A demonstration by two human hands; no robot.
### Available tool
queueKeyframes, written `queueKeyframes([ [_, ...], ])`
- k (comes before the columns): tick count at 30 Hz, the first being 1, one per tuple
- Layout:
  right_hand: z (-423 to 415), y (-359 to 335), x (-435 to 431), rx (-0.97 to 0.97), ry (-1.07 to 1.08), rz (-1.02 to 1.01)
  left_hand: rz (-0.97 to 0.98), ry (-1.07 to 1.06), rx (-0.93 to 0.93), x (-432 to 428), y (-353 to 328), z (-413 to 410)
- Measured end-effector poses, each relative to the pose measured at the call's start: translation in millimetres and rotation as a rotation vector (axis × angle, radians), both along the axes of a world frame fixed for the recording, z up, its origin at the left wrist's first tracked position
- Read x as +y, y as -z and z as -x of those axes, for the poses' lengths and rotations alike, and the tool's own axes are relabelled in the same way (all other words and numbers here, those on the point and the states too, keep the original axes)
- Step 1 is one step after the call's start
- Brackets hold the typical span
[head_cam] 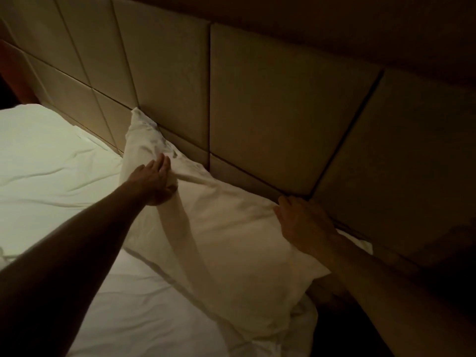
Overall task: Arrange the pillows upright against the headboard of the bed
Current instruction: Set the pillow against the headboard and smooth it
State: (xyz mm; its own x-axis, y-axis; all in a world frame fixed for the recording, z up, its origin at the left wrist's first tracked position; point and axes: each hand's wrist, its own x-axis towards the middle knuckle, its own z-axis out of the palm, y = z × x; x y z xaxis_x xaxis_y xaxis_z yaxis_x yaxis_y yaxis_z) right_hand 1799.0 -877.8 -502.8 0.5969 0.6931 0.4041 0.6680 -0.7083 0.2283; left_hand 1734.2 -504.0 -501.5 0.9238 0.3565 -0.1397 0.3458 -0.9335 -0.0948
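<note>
Dim lighting. One white pillow point(226, 228) lies on the bed point(51, 161), leaning with its long upper edge against the padded headboard point(283, 104) — tilted, not fully upright. Left hand point(155, 180) has its fingers closed over a pinched fold of pillowcase near the pillow's upper left end. Right hand point(304, 222) rests fingers spread and flat on the pillow's upper right edge, just beside the headboard — pressing, not gripping. White sheet is wrinkled.
</note>
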Motion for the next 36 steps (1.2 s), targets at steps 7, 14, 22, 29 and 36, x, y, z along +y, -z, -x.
queueKeyframes([
  [7,13,-45,31,0.45,0.127,-0.226,0.224,-0.104,-0.283,-30,-39,35],
  [14,30,-144,79,0.521,0.176,-0.295,0.457,-0.284,-0.561,-35,-124,86],
  [22,70,-287,125,0.515,0.004,-0.154,0.122,-0.339,-0.371,-10,-263,175],
  [29,130,-406,161,0.782,-0.128,-0.311,0.123,-0.44,-0.449,-19,-363,270],
  [36,206,-487,190,0.766,-0.315,-0.442,0.155,-0.552,-0.671,-11,-438,368],
])
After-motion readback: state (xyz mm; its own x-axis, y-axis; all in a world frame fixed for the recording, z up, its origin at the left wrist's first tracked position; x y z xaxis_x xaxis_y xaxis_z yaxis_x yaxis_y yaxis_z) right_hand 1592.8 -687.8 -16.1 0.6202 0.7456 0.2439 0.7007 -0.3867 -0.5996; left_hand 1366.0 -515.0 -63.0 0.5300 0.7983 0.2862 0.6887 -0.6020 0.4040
